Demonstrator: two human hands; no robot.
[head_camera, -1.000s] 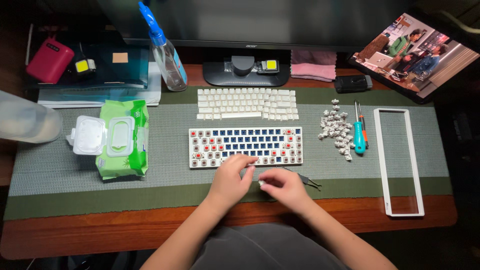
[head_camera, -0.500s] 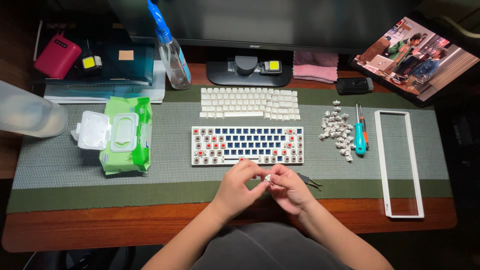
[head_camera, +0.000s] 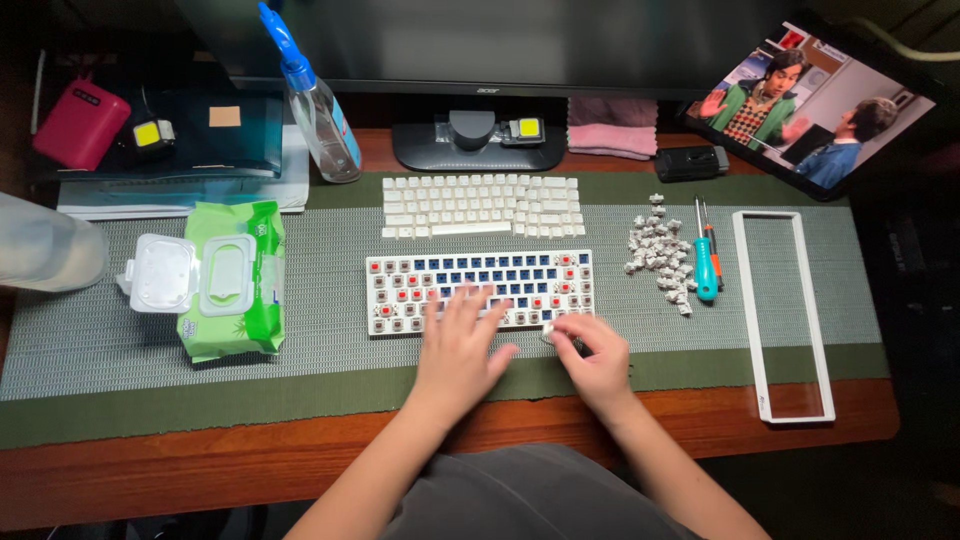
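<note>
White switch (head_camera: 548, 331) between right fingers (head_camera: 566, 327)

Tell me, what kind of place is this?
Probably a home desk used for hobby work: a monitor stands at the back, a stripped keyboard lies on a green mat, and loose keycaps sit nearby.

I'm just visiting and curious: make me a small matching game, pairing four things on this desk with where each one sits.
Things:
1. wet-wipe pack
2. white frame
3. loose keycaps
4. pile of switches

Places:
A. far right of the mat
B. behind the keyboard
C. left of the keyboard, lid open
D. beside the teal screwdriver

Pairs: 1-C, 2-A, 3-B, 4-D
</note>
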